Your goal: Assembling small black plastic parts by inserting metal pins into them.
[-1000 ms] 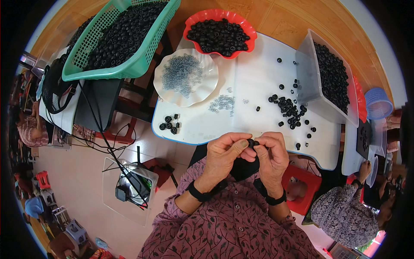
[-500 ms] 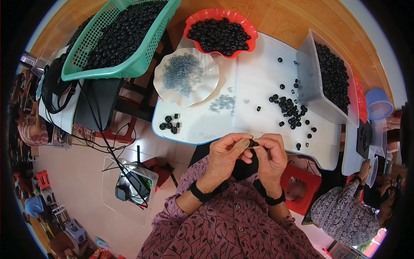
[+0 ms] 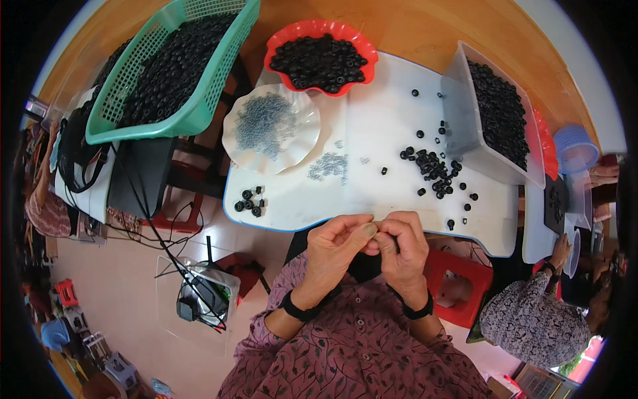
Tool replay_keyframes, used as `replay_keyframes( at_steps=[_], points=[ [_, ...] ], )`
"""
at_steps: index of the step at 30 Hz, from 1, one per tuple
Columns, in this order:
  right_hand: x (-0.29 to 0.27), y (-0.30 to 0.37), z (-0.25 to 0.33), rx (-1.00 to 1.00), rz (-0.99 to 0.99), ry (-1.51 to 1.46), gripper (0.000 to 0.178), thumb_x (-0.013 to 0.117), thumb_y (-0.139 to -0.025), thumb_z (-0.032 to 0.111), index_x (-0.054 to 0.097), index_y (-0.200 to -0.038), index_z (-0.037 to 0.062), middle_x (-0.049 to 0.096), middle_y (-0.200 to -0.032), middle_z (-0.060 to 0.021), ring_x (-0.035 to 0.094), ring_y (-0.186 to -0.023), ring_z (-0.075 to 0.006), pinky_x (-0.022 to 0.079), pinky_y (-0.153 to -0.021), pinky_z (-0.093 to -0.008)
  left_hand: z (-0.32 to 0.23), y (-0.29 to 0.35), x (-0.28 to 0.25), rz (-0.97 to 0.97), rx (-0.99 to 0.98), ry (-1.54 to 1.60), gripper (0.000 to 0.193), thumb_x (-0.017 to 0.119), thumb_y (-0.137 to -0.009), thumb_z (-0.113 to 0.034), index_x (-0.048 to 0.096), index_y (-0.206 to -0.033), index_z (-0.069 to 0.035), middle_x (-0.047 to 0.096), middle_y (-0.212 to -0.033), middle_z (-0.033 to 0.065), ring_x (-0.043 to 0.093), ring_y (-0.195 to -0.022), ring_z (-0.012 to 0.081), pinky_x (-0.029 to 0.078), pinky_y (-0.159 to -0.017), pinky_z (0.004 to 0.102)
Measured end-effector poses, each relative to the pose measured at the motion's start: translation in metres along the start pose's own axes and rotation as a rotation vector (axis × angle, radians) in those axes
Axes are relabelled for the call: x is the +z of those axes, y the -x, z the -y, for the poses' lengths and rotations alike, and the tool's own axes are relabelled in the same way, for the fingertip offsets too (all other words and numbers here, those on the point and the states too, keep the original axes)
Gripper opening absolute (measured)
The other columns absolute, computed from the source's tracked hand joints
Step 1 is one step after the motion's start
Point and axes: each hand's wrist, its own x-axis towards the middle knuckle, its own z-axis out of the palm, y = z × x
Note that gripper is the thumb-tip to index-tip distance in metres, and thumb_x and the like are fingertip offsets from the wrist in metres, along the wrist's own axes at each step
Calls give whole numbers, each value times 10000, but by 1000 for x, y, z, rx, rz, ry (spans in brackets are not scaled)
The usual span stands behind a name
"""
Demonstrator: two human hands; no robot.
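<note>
My left hand (image 3: 334, 251) and my right hand (image 3: 405, 249) meet just in front of the table's near edge. Both are closed, thumbs and fingertips pinched together. The small black part seen between them a moment earlier is now hidden by the fingers. Beyond the hands, loose black parts (image 3: 435, 169) lie scattered over the right half of the white table (image 3: 382, 206). A smaller group of black parts (image 3: 248, 201) sits near the left front edge. Tiny clear pieces (image 3: 329, 167) form a patch between these groups, and more fill a white scalloped plate (image 3: 307, 133).
Black parts fill a red scalloped bowl (image 3: 369, 52), a clear plastic bin (image 3: 458, 143) and a green basket (image 3: 189, 116). Cables (image 3: 149, 223) hang down at the left, near a clear box (image 3: 234, 282). At the right are a red stool (image 3: 480, 272) and another person (image 3: 531, 322).
The black part between my fingertips has gone out of sight as the fingers closed over it. In the picture, my hands sit slightly lower and left, and the table scene has shifted left.
</note>
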Motion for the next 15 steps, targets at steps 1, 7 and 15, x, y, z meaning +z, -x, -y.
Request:
replay_keyframes(
  at_steps=[1, 7, 15],
  points=[
    [0, 0, 3, 14, 14, 22, 147, 651, -805, -34, 602, -941, -8, 559, -917, -135, 591, -740, -265, 492, -627, -320, -1, 0, 1, -11, 0, 8, 210, 630, -897, -22, 620, -1078, 85, 673, -895, 124, 662, -735, 152, 581, -674, 270],
    [1, 5, 7, 49, 29, 47, 133, 632, -810, -44, 598, -933, -8, 556, -921, -132, 570, -736, -261, 475, -636, -340, 0, -2, -2, 1, -36, 12, 187, 653, -874, -4, 627, -1040, 76, 678, -900, 133, 661, -727, 152, 580, -644, 260],
    [-4, 8, 10, 198, 83, -201, 140, 548, -928, 5, 600, -1055, -22, 557, -964, -97, 600, -789, -156, 488, -707, -258, -3, -5, -3, 38, -48, -70, 211, 621, -910, -48, 607, -1092, 59, 670, -887, 106, 646, -723, 136, 587, -649, 272]
  ],
)
